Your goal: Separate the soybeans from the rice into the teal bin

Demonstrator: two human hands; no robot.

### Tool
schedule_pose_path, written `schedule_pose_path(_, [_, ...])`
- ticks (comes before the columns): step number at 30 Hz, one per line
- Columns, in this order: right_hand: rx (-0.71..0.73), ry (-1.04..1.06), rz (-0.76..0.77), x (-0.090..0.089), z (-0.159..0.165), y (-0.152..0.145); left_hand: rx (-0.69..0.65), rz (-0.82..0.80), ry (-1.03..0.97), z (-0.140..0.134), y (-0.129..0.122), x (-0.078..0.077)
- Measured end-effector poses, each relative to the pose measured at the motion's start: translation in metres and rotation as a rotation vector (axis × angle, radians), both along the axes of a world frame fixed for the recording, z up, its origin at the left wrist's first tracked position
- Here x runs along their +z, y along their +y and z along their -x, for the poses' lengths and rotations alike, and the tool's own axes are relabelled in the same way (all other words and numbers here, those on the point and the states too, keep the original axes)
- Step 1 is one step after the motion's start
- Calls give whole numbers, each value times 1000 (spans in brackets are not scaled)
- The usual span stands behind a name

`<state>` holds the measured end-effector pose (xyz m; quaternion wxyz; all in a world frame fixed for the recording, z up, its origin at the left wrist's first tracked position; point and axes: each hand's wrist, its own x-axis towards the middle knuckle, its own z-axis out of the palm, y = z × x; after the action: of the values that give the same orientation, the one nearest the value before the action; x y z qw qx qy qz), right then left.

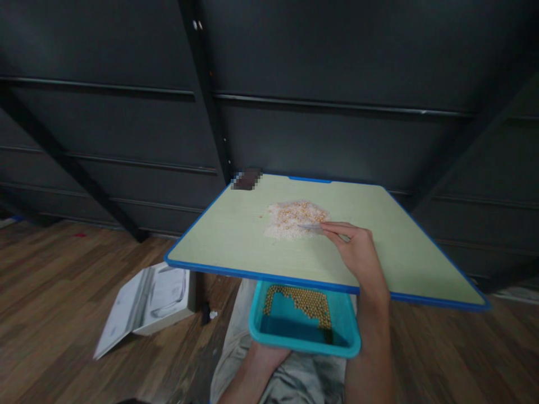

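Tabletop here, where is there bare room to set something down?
The table is bare left of the rice and bean pile, down to the near blue edge, and on the right beyond the right hand. It is crowded at the pile, where that hand holds tweezers.

Right hand (357, 252) and forearm bare, no sleeve, watch or ring visible. Left hand (263, 359) at six o'clock, mostly hidden, forearm likewise unsleeved. Lap at six o'clock clad in pale grey, creased fabric; garment type cannot be told
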<state>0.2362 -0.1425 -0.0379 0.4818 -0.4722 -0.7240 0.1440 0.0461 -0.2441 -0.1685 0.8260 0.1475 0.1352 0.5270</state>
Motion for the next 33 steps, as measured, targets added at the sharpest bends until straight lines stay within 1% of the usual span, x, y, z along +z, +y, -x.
schedule_pose_path(4, [38, -33, -15, 2, 1, -1, 7, 5, -20, 2, -1, -14])
schedule_pose_path(6, [35, -38, -27, 3, 2, -1, -2, 0, -27, 2, 0, -15])
schedule_pose_path(9, [43, -46, -25, 4, 2, -2, -19, -11, -38, 1, 0, -7])
schedule_pose_path(12, [48, -46, -33, 5, 2, -3, -20, 57, -73, -1, 1, 2])
schedule_pose_path(14, [46, -42, -45, 5, 2, -3, -25, 97, -90, -1, 1, 4])
schedule_pose_path(16, [45, -40, -54, 5, 3, -3, -46, 94, -94, -1, 1, 0])
schedule_pose_path(18, [45, -43, -66, 5, 3, -3, -50, 71, -90, -1, 1, -9])
schedule_pose_path(19, [42, -43, -75, 5, 3, -3, -23, 46, -79, -1, 2, -14])
schedule_pose_path(20, [39, -44, -82, 5, 4, -3, 44, 19, -85, 0, 2, -18])
schedule_pose_path(22, [37, -47, -96, 5, 4, -3, 31, 95, -52, 0, 2, -22])
schedule_pose_path(24, [38, -47, -103, 5, 4, -3, 35, 160, 20, 0, 1, -16])
schedule_pose_path(27, [43, -41, -110, 5, 4, -3, 39, 222, 75, -2, 0, 3])
schedule_pose_path(30, [41, -47, -102, 6, 5, -4, 72, 325, 205, -5, 1, 22])
schedule_pose_path(33, [39, -48, -91, 8, 6, -4, 80, 352, 310, -6, 2, 32])
